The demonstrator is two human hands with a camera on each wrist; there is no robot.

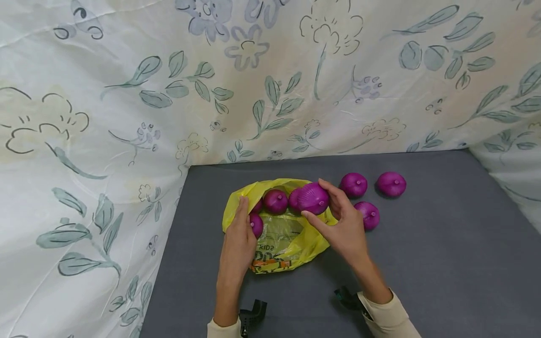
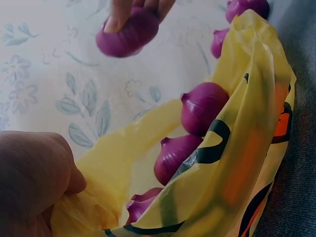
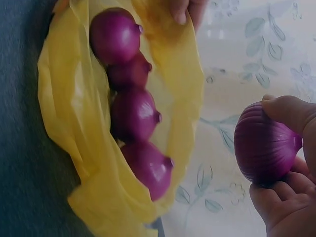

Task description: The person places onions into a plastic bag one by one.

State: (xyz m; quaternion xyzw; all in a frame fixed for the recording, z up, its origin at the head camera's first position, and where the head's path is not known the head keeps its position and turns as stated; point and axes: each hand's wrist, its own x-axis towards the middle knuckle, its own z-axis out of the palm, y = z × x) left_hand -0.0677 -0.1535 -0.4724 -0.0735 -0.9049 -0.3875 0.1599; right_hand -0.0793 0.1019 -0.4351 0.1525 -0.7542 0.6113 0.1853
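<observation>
A yellow plastic bag with printed lettering lies with its mouth open on the grey surface. Several purple onions sit inside it in a row. My left hand grips the bag's left rim; in the left wrist view the thumb presses on the yellow film. Between the thumb and fingers of my right hand is another purple onion, held over the bag's right side. In the right wrist view this onion shows fine ribs and a short stem, apart from those in the bag.
Three loose onions lie right of the bag: one near the right fingertips, one farther right, and one partly behind the right hand. Floral cloth rises behind and left of the grey surface. Black straps sit at the wrists.
</observation>
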